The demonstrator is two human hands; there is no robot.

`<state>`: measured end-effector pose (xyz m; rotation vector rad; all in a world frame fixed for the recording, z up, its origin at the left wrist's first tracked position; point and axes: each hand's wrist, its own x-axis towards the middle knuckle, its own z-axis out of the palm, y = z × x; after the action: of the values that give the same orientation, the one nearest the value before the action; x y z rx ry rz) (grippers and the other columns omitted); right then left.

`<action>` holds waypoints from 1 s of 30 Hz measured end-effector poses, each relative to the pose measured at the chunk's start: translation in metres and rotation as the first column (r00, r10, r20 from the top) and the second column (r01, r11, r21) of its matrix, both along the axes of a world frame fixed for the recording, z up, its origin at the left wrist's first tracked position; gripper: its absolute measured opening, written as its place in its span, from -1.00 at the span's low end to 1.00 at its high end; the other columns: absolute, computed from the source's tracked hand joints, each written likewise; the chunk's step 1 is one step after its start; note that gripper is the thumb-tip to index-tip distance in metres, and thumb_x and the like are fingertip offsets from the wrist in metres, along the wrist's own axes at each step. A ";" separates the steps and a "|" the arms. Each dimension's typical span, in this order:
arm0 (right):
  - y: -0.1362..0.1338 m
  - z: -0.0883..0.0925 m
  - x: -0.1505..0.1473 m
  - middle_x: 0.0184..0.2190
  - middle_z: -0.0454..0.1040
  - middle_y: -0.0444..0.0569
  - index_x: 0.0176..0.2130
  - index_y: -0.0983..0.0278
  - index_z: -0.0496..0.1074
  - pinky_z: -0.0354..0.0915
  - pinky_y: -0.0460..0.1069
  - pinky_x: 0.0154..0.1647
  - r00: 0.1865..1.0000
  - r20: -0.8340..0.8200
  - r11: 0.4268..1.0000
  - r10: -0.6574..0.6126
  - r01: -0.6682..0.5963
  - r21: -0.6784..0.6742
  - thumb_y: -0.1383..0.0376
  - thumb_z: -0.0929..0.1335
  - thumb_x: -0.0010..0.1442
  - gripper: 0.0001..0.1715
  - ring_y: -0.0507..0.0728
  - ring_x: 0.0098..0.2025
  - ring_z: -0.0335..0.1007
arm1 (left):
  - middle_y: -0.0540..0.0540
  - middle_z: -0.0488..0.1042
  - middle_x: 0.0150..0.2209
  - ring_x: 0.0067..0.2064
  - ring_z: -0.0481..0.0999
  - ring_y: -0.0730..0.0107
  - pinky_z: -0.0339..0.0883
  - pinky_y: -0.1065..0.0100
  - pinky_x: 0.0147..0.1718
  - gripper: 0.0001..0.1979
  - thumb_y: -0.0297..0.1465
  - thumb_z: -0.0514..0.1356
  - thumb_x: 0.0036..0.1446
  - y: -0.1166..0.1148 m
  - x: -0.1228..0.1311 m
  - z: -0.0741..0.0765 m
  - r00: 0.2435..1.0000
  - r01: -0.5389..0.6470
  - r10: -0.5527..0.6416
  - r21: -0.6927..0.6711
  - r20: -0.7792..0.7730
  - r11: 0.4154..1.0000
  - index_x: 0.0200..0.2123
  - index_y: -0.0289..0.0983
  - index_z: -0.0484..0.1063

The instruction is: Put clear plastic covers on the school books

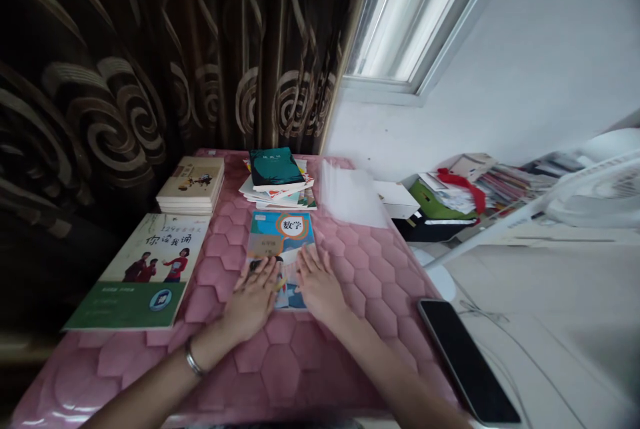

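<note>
A blue textbook point(260, 226) with Chinese characters on its cover lies on the pink table cover in front of me. My left hand point(256, 296) rests flat on its lower left part, fingers stretched out. On the lower right part lies my right hand point(319, 282), palm down with the fingers extended. Between them part of the cover picture shows; the hands hide the rest. Left of the textbook is a large green and white book point(160, 256). Just beyond it sits a pile of books topped by a dark teal one point(277, 168).
A stack of beige books point(193, 179) stands at the back left. Clear plastic sheets point(353, 192) lie at the back right, and a black phone point(467, 359) at the right edge. Beside the table are a white fan point(590, 189) and papers in a green holder point(437, 199).
</note>
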<state>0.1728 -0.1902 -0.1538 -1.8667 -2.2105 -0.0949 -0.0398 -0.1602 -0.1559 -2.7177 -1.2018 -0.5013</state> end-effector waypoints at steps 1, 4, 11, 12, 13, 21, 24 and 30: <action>-0.003 -0.001 -0.011 0.31 0.11 0.14 0.26 0.40 0.20 -0.20 0.29 0.36 1.000 -0.007 1.000 0.014 -0.014 0.010 0.25 0.08 0.38 -0.44 0.25 0.39 -0.14 | -0.14 0.18 0.31 0.32 0.15 0.23 -0.22 0.05 0.33 -0.47 -0.38 -0.07 0.29 -0.008 0.003 -0.001 0.999 0.043 -0.043 0.002 -0.013 0.999 0.31 -0.28 0.10; -0.014 -0.004 -0.029 0.33 0.07 0.10 0.30 0.38 0.14 -0.16 0.24 0.38 0.994 -0.017 0.994 0.110 -0.110 0.029 0.24 0.12 0.37 -0.42 0.22 0.38 -0.12 | -0.12 0.14 0.32 0.32 0.14 0.27 -0.13 0.12 0.32 -0.46 -0.34 -0.07 0.32 -0.021 0.005 -0.003 0.992 0.119 -0.119 0.003 -0.027 0.993 0.34 -0.25 0.02; -0.044 0.001 0.046 0.34 0.05 0.02 0.27 0.23 0.21 -0.04 0.32 0.32 0.993 -0.111 0.991 0.039 -0.052 -0.121 0.26 0.11 0.35 -0.45 0.24 0.39 -0.16 | -0.02 0.00 0.37 0.37 0.01 0.29 -0.13 0.11 0.32 -0.43 -0.24 -0.10 0.36 -0.010 -0.057 0.004 0.994 0.094 -0.099 -0.128 -0.034 0.987 0.37 -0.07 -0.19; -0.049 0.003 0.056 0.34 0.05 0.04 0.24 0.25 0.26 0.00 0.30 0.31 0.987 -0.158 0.989 0.036 -0.058 -0.136 0.27 0.12 0.35 -0.47 0.25 0.39 -0.15 | -0.02 -0.03 0.38 0.37 0.00 0.29 -0.08 0.11 0.31 -0.44 -0.24 -0.10 0.36 -0.011 -0.064 0.006 0.993 0.104 -0.111 -0.158 -0.035 0.982 0.37 -0.05 -0.20; -0.054 0.005 0.062 0.34 0.07 0.05 0.22 0.25 0.29 0.05 0.27 0.30 0.976 -0.216 0.988 0.032 -0.063 -0.140 0.27 0.12 0.34 -0.48 0.24 0.38 -0.10 | -0.02 -0.05 0.39 0.37 0.01 0.28 -0.03 0.12 0.30 -0.45 -0.24 -0.10 0.36 -0.012 -0.070 0.008 0.993 0.109 -0.117 -0.185 -0.031 0.977 0.36 -0.02 -0.18; -0.078 0.008 0.052 0.09 0.43 0.01 0.07 0.12 0.44 0.25 0.21 0.19 0.861 -0.501 0.995 0.084 -0.103 -0.011 0.31 0.41 0.11 -0.50 0.21 0.18 0.26 | -0.08 0.07 0.36 0.30 0.17 0.02 0.23 0.03 0.18 -0.37 -0.22 0.24 0.13 -0.024 -0.071 0.009 1.000 0.001 0.008 -0.287 0.030 0.958 0.26 0.05 0.17; -0.075 0.002 0.051 0.03 0.49 0.01 -0.04 0.12 0.52 0.27 0.23 0.15 0.865 -0.496 0.996 0.080 -0.085 0.013 0.32 0.41 0.13 -0.64 0.23 0.14 0.31 | -0.09 0.18 0.30 0.26 0.24 0.04 0.25 0.03 0.17 -0.44 -0.25 0.24 0.13 -0.022 -0.070 0.006 0.998 -0.015 0.030 -0.289 0.050 0.957 0.21 0.05 0.26; -0.071 -0.004 0.054 -0.03 0.53 -0.01 -0.09 0.13 0.55 0.31 0.22 0.12 0.891 -0.446 0.997 0.078 -0.064 0.047 0.29 0.37 0.20 -0.73 0.21 0.08 0.37 | -0.13 0.26 0.25 0.23 0.29 0.05 0.30 0.02 0.13 -0.52 -0.19 0.19 0.18 -0.017 -0.073 0.000 0.995 0.020 0.003 -0.232 0.099 0.972 0.18 0.02 0.32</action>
<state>0.2268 -0.2613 -0.1578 -1.5890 -1.9367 0.2871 -0.1124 -0.1770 -0.1559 -2.9251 -1.3530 -0.5322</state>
